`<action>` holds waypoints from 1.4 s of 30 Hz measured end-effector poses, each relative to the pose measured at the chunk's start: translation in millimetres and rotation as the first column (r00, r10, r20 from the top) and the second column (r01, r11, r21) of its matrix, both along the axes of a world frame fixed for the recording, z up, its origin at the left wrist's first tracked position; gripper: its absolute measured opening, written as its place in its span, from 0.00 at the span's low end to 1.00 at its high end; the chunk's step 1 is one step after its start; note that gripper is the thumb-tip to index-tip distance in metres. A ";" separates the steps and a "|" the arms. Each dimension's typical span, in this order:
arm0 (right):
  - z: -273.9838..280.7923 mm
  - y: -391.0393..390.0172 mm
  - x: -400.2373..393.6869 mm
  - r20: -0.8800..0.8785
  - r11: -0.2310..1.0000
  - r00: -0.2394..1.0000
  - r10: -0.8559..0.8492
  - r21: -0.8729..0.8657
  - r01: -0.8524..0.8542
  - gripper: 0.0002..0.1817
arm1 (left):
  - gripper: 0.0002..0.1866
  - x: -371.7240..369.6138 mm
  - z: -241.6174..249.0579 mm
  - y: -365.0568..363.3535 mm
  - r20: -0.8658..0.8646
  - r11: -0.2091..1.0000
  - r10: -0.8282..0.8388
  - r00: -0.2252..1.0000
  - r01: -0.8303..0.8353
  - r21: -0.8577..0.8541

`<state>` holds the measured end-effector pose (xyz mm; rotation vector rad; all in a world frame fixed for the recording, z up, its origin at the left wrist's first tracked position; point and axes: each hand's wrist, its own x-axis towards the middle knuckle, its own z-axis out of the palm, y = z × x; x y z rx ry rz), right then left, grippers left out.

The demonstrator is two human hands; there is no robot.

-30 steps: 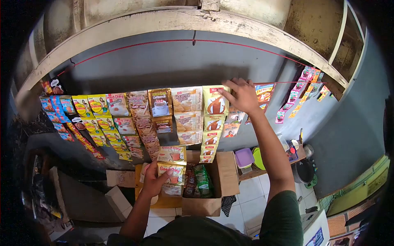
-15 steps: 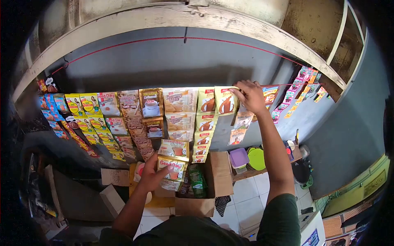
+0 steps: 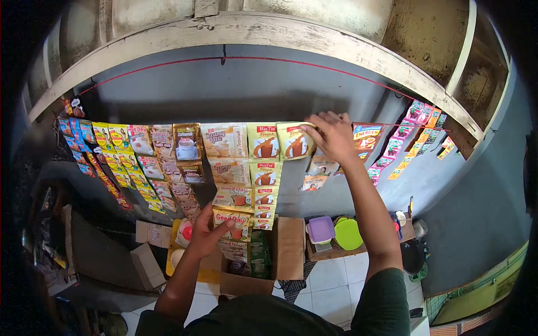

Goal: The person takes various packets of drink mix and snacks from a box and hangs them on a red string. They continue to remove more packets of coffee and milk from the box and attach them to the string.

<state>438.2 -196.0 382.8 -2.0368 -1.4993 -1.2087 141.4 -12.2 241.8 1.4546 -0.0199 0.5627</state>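
My left hand [image 3: 204, 238] grips a strip of Good Day sachets [image 3: 231, 225], thumb on its front, below the hanging Creamy Latte sachets [image 3: 227, 143]. The strip's lower end hangs over an open cardboard box [image 3: 291, 249]. Up at the red line, my right hand [image 3: 334, 137] is closed at the upper right corner of a yellow Max Tea sachet [image 3: 295, 141], its fingertips partly hidden over the top edge. That sachet tilts slightly. Left of it hangs a longer strip of Max Tea sachets [image 3: 264, 142].
Other sachet strips hang along the grey wall, including Energen [image 3: 367, 139] at right. Green packs [image 3: 260, 259] lie inside the box. A purple lid [image 3: 321, 229] and green lid [image 3: 348, 234] rest on a low bench. A white wooden beam [image 3: 280, 31] runs overhead.
The view has shifted slightly to the right. The Good Day strip is now up against the Creamy Latte sachets, and the Max Tea sachet at my right hand has tilted.
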 end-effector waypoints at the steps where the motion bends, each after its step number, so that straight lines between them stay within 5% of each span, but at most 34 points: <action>1: 0.6 4.2 -3.0 -0.004 1.000 1.000 0.005 -0.001 -0.005 0.13 | 0.27 -0.1 -1.3 -1.2 -0.029 1.000 0.004 1.000 -0.005 -0.017; 13: -5.5 68.2 -30.4 -0.025 0.996 0.997 0.068 -0.059 -0.069 0.18 | 0.27 -5.1 -8.3 -1.2 -0.065 0.997 0.044 0.997 -0.048 -0.065; 16: -10.0 91.3 -44.0 -0.155 0.976 0.988 -0.018 -0.216 -0.016 0.15 | 0.27 -3.9 -6.5 -0.8 -0.084 0.997 0.031 0.996 -0.037 -0.072; 30: -11.6 68.8 -35.6 -0.037 0.980 0.990 -0.133 -0.155 0.126 0.12 | 0.29 9.3 23.6 14.7 -0.056 0.999 -0.037 0.998 0.037 -0.018; 35: -26.2 86.2 -36.5 -0.089 0.999 0.996 0.000 -0.035 -0.004 0.14 | 0.27 15.8 25.6 15.8 -0.021 0.998 -0.056 0.998 0.057 0.032; 42: -30.7 105.9 -51.6 -0.061 0.999 0.998 -0.031 -0.030 0.029 0.17 | 0.25 15.3 16.4 18.1 -0.013 0.999 -0.053 0.998 0.053 -0.008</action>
